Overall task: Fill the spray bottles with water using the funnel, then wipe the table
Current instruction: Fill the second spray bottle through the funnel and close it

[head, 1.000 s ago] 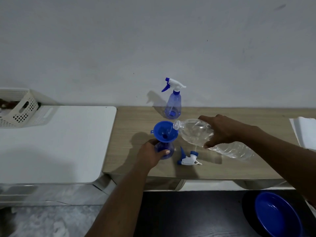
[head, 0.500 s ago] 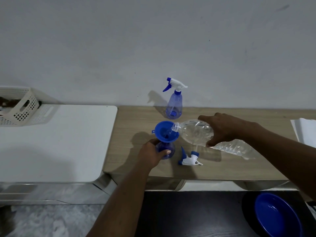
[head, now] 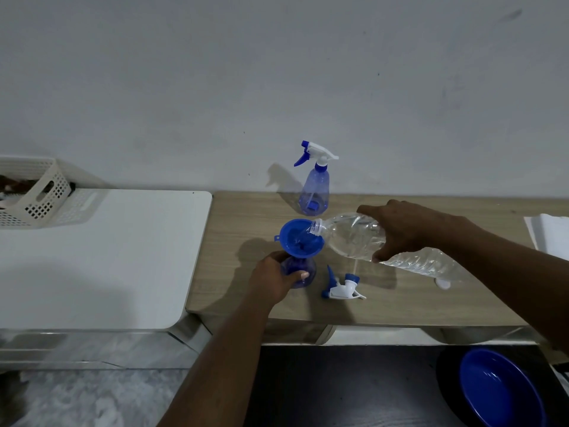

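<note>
Mostly hidden, the spray bottle (head: pixel 308 271) seems gripped by left hand (head: pixel 272 280); right hand (head: pixel 406 231) clasps tilted water bottle (head: pixel 351 238).

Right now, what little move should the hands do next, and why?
Probably the right hand tips the water bottle slightly further. Its mouth sits over the blue funnel, water is running in, the bottle holds more water, and the left hand grips the open spray bottle beneath.
</note>
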